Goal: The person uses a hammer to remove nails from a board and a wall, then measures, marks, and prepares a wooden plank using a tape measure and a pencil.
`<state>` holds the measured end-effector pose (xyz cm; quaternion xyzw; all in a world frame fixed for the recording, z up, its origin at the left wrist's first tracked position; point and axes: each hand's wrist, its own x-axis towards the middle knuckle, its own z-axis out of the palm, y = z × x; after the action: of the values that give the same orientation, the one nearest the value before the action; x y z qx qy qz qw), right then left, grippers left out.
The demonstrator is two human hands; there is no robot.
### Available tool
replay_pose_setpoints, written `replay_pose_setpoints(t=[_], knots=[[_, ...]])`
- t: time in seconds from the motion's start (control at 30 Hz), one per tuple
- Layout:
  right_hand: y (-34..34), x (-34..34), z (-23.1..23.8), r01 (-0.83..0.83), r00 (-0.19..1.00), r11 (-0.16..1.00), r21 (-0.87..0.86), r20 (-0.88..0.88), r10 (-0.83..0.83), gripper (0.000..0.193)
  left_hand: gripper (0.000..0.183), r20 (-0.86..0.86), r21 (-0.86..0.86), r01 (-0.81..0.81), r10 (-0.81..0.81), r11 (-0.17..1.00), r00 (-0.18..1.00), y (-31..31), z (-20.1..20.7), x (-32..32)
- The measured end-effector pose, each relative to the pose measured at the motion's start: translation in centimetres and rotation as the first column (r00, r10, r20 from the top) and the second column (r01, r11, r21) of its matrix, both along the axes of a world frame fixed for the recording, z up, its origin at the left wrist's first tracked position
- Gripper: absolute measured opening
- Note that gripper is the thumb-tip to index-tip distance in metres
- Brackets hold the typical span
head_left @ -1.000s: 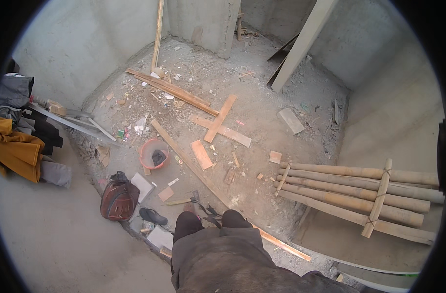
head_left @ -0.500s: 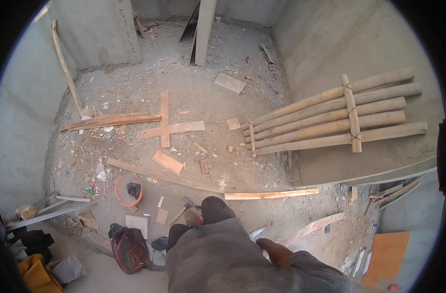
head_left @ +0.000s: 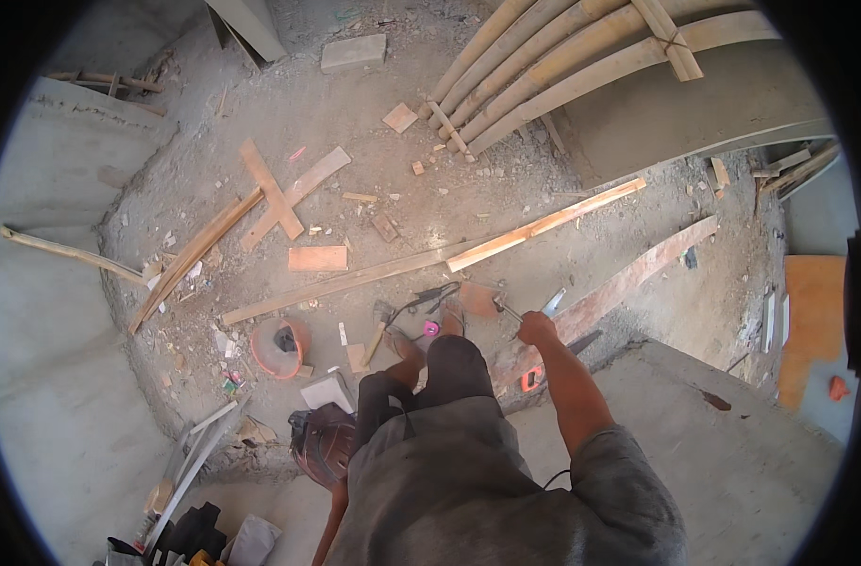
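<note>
My right hand (head_left: pixel 538 328) is stretched out ahead and to the right, closed round a thin, metal-shanked tool (head_left: pixel 509 309). The tool's short dark end overlaps a reddish-brown flat square piece (head_left: pixel 481 298); whether they are joined I cannot tell. Just beyond that hand lies a pale blade-like strip (head_left: pixel 555 302). An orange-handled saw (head_left: pixel 531 379) is below my right forearm. My left arm hangs low at my side, its hand (head_left: pixel 340 494) against a brown bag (head_left: pixel 323 447), fingers hidden. By my feet are a wooden-handled hammer (head_left: pixel 377 338) and a pink roll (head_left: pixel 431 328).
An orange bucket (head_left: pixel 305 347) with a dark item inside stands left of my feet. Long planks (head_left: pixel 345 283) and crossed boards (head_left: pixel 277 200) lie ahead. Bamboo poles tied together (head_left: pixel 553 71) rest on a raised concrete ledge (head_left: pixel 676 127) at the far right.
The view has turned to the right and downward. My right hand, earlier close to my body, now reaches forward with the tool. My left forearm has come into view beside the bag.
</note>
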<state>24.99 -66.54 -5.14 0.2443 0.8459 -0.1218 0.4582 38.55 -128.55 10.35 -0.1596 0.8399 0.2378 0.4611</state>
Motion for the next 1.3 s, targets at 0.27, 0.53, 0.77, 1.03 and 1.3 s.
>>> replay_pose_setpoints(t=[0.27, 0.53, 0.77, 1.03, 1.3], knots=[[-1.8, 3.1, 2.8, 0.162, 0.98, 0.984, 0.077, -0.133, -0.151, 0.031, 0.038, -0.297, 0.149, 0.044, 0.002, 0.988, 0.955, 3.5, -1.8, -17.6], [-5.8, 2.7, -7.2, 0.07, 0.994, 0.995, 0.077, -0.086, -0.063, 0.028, 0.056, 0.059, 0.616, 0.449, -0.606, 0.647, 0.793, 13.1, -5.1, -7.3], [-7.6, -2.8, -18.4, -0.04, 0.991, 0.999, 0.008, -0.13, 0.041, 0.024, 0.052, 0.565, 0.722, -0.065, -0.532, 0.689, 0.631, 12.3, -4.4, -6.1], [-7.5, -6.1, -34.6, -0.083, 0.981, 0.996, -0.039, -0.178, 0.075, 0.021, 0.042, 0.42, 0.774, 0.134, -0.66, 0.619, 0.623, 17.5, -23.3, -10.4], [-7.6, -4.8, -44.3, -0.167, 0.934, 0.986, -0.03, -0.324, 0.148, 0.02, 0.035, -0.375, 0.108, 0.868, -0.789, 0.484, 0.487, 20.4, -60.1, -24.3]])
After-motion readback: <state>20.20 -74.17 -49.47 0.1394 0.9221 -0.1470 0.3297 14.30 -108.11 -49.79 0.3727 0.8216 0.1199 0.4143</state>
